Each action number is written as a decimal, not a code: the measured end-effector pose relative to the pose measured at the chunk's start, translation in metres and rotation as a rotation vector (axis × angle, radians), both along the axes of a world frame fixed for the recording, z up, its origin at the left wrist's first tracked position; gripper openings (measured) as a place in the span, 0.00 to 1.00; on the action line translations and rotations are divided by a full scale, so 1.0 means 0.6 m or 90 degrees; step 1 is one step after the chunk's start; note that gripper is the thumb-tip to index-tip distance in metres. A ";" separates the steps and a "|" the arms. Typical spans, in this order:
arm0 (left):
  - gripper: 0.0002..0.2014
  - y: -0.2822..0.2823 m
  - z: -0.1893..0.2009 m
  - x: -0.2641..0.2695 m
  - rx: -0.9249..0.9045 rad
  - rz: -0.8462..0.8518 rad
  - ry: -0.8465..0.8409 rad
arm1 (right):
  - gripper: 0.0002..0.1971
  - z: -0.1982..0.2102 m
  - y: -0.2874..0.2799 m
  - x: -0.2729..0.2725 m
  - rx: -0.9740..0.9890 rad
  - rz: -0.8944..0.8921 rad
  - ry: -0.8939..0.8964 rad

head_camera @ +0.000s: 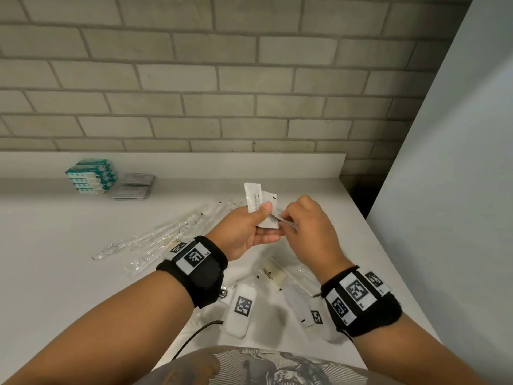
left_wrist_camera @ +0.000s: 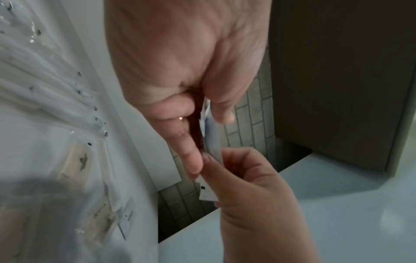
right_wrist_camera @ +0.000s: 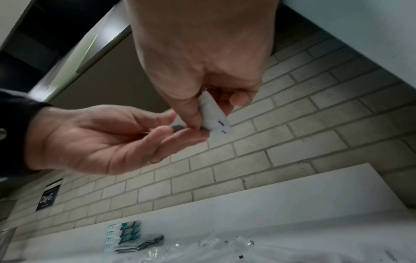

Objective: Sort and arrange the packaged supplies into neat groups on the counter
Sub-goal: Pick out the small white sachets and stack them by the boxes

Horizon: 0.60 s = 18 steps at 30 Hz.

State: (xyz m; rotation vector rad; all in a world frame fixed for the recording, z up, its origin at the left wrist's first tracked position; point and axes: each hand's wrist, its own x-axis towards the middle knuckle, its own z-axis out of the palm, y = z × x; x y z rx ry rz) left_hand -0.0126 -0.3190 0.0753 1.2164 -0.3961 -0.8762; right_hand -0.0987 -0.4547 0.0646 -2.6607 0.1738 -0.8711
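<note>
Head view: left hand (head_camera: 244, 232) is pinching two white sachets (head_camera: 259, 207) at frame centre, thumb on top; right hand (head_camera: 308, 232) is pinching a third against them, grip pressed tight. Upper left of the tabletop (head_camera: 55, 273), teal boxes (head_camera: 91, 176) and grey packets (head_camera: 134, 187) are already sitting stacked, looking sorted. Clear long wrappers (head_camera: 155, 237) at centre left and loose pouches (head_camera: 280, 276) below the hands are lying scattered, seemingly left to sort.

Left wrist view: fingers (left_wrist_camera: 191, 156) are clamping sachet edges mid-frame.

Right wrist view: thumb and finger are nipping a sachet (right_wrist_camera: 213, 115); stacks are showing at bottom left.
</note>
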 end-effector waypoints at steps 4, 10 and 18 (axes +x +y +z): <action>0.12 -0.003 -0.011 0.004 0.010 0.045 -0.023 | 0.14 0.000 -0.003 -0.006 0.004 0.061 0.051; 0.12 0.004 -0.011 0.011 0.038 0.026 -0.037 | 0.07 0.010 -0.012 -0.008 0.205 0.031 0.005; 0.13 0.004 -0.011 0.016 0.043 0.065 -0.047 | 0.05 0.033 -0.059 0.009 0.427 -0.054 0.072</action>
